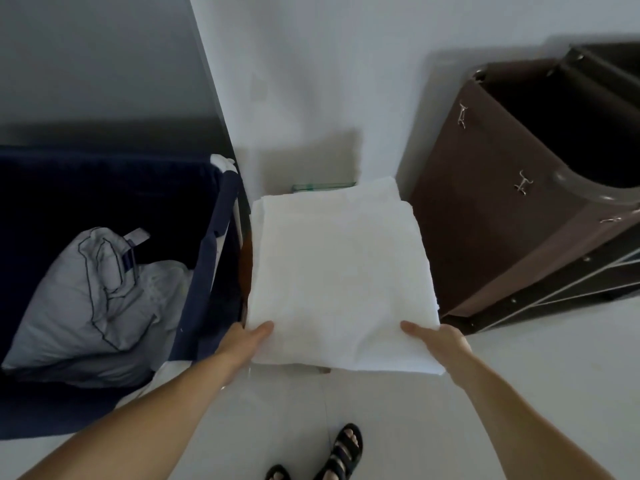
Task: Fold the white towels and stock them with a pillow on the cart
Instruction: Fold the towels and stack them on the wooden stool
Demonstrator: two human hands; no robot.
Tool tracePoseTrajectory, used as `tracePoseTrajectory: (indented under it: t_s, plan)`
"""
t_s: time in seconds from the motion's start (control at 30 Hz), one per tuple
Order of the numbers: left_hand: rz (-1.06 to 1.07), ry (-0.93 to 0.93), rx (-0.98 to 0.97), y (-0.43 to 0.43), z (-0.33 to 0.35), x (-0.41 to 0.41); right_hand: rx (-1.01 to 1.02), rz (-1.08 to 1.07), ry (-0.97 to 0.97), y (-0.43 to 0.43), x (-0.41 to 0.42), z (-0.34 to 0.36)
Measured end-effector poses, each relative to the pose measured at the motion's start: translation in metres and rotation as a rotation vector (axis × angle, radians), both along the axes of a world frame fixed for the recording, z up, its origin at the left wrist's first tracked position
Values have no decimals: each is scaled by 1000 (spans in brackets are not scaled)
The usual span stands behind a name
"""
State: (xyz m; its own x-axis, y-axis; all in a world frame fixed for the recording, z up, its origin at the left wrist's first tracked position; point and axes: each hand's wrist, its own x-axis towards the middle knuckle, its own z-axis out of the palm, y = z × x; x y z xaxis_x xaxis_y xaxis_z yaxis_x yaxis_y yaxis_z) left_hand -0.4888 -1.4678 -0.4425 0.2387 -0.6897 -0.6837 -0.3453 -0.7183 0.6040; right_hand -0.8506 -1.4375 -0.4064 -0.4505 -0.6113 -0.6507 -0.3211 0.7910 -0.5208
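Towel: a folded white terry towel (pixel 341 278), a flat rectangular stack with layered edges showing at its far end.
Axis: its long side runs away from the person toward the pale wall (pixel 311 81); the near edge sags slightly.
Place: between the navy fabric laundry bin (pixel 207 271) and the brown fabric-sided cart (pixel 502 209), above a low surface it mostly hides.
Left hand (pixel 247 337): grips the near left corner, thumb on top, other fingers hidden underneath.
Right hand (pixel 438 341): grips the near right corner, thumb on top, fingers unseen below.
Pillow: a crumpled white pillow with dark piping (pixel 93 296) lies inside the bin.
Floor: sandalled feet (pixel 341 452) on pale tile.
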Motion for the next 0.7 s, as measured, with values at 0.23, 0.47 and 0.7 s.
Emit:
tracePoseTrajectory:
  t_s: [0.23,0.47,0.7]
  plan:
    - [53,109,80,12,-10,13,-69,-38,-110,2,-7,12]
    - [211,108,130,11,0,15,-116,-79,-775,-14,12,73]
    - [290,667,243,14,43,13,-335,-142,-1032,-56,23,123]
